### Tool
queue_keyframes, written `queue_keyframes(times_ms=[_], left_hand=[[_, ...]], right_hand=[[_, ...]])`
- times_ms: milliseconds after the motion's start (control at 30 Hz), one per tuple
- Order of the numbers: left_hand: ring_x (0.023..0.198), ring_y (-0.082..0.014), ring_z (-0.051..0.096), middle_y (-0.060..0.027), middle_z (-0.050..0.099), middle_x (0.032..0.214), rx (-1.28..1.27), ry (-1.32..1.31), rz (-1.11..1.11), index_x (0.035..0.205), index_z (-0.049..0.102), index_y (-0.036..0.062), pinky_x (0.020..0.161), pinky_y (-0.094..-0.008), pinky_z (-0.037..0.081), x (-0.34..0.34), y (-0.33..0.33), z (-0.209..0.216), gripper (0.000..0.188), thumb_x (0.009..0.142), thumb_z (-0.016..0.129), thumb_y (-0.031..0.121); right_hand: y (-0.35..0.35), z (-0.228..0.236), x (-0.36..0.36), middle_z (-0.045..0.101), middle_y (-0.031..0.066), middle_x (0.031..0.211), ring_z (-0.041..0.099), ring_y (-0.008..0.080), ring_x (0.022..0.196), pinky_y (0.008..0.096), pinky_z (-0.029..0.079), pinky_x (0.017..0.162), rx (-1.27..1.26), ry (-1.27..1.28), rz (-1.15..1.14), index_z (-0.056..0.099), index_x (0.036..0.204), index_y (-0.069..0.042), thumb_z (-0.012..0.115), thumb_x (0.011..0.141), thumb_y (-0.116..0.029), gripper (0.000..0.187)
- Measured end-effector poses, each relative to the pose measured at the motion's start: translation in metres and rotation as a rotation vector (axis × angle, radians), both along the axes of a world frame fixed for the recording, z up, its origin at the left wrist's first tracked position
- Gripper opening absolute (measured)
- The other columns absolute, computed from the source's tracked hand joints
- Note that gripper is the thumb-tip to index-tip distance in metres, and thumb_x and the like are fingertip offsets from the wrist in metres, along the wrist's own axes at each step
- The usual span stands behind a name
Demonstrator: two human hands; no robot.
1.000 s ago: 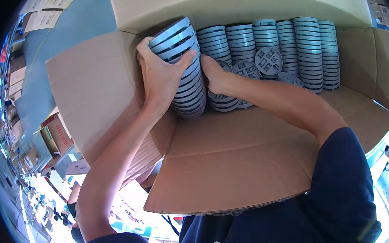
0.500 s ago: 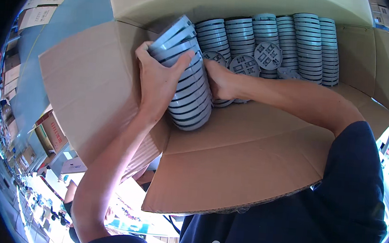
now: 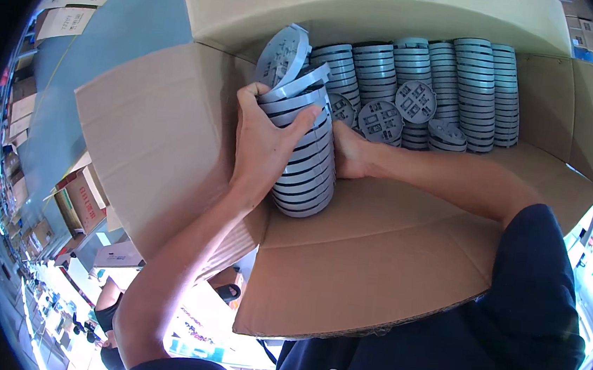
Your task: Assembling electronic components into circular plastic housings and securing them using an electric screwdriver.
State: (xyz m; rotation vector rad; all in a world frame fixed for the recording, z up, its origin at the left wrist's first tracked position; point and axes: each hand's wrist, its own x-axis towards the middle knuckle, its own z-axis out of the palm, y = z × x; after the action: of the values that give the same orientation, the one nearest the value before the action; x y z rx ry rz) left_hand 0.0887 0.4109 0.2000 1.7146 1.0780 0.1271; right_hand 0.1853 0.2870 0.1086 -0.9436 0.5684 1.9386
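Observation:
A tall stack of round grey plastic discs (image 3: 306, 175) leans in the left end of an open cardboard box (image 3: 371, 220). My left hand (image 3: 270, 137) is wrapped round the upper part of the stack, thumb on its near side. My right hand (image 3: 352, 151) reaches behind the stack's right side; its fingertips are hidden, but it appears to grip the stack. At the top, one loose disc (image 3: 284, 56) is tipped up, showing its patterned face, and another tilted disc (image 3: 297, 85) lies below it.
Several upright stacks of the same discs (image 3: 473, 95) line the box's far wall. Loose discs (image 3: 416, 102) rest against them. The box's flaps (image 3: 152, 144) are folded outward. Beyond the left side are cartons (image 3: 80, 198) on the floor and another person (image 3: 108, 306).
The top disc has tipped over, turning its patterned face into view, and the one under it has tilted. The whole scene sits slightly lower and further right in view.

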Motion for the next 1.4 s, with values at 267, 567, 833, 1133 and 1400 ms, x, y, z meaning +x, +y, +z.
queue_keyframes(times_ms=[267, 567, 833, 1133, 1400], left_hand=[[0.110, -0.0308, 0.060, -0.0228, 0.056, 0.118, 0.060, -0.158, -0.066, 0.126, 0.041, -0.0021, 0.097, -0.0402, 0.049, 0.007, -0.001, 0.047, 0.076, 0.079, 0.090, 0.031], [0.107, -0.0210, 0.062, -0.0172, 0.060, 0.114, 0.305, -0.605, -0.205, 0.125, 0.045, -0.0043, 0.094, -0.0351, 0.052, 0.061, -0.006, 0.153, 0.071, 0.082, 0.090, 0.030], [0.097, -0.0206, 0.068, -0.0152, 0.068, 0.114, 0.342, -0.800, -0.682, 0.130, 0.053, -0.0044, 0.085, -0.0323, 0.056, 0.074, -0.101, 0.245, 0.076, 0.077, 0.092, 0.034], [0.104, -0.0202, 0.066, -0.0157, 0.065, 0.118, 0.109, -0.843, -0.977, 0.133, 0.052, -0.0030, 0.091, -0.0320, 0.054, 0.039, -0.256, 0.226, 0.076, 0.078, 0.091, 0.032], [0.129, -0.0306, 0.057, -0.0222, 0.055, 0.136, 0.119, -0.946, -1.351, 0.116, 0.043, 0.0067, 0.105, -0.0415, 0.047, 0.018, -0.308, 0.135, 0.072, 0.071, 0.097, 0.020]], right_hand=[[0.013, 0.050, 0.037, 0.055, 0.0106, 0.152, 0.054, 0.0285, 0.136, 0.0518, 0.037, 0.117, 0.223, 0.042, 0.061, 0.052, 0.148, -0.008, 0.044, 0.102, -0.057, 0.067], [0.010, 0.209, 0.097, 0.052, 0.0152, 0.153, 0.054, 0.0272, 0.137, 0.0451, 0.040, 0.118, 0.471, -0.563, -0.215, 0.049, 0.148, -0.002, 0.034, 0.110, -0.041, 0.057], [-0.165, 0.251, 0.054, 0.057, 0.0166, 0.147, 0.055, 0.0284, 0.134, 0.0454, 0.041, 0.116, 0.599, -0.638, -0.675, 0.053, 0.144, 0.000, 0.035, 0.109, -0.038, 0.054], [-0.332, 0.219, -0.018, 0.059, 0.0163, 0.144, 0.058, 0.0297, 0.130, 0.0472, 0.043, 0.114, 0.912, -0.497, -1.055, 0.054, 0.142, -0.003, 0.038, 0.109, -0.042, 0.053], [-0.374, 0.129, -0.141, 0.056, 0.0168, 0.142, 0.059, 0.0299, 0.128, 0.0487, 0.046, 0.111, 0.344, -0.836, -1.481, 0.046, 0.148, -0.006, 0.059, 0.102, -0.026, 0.052]])
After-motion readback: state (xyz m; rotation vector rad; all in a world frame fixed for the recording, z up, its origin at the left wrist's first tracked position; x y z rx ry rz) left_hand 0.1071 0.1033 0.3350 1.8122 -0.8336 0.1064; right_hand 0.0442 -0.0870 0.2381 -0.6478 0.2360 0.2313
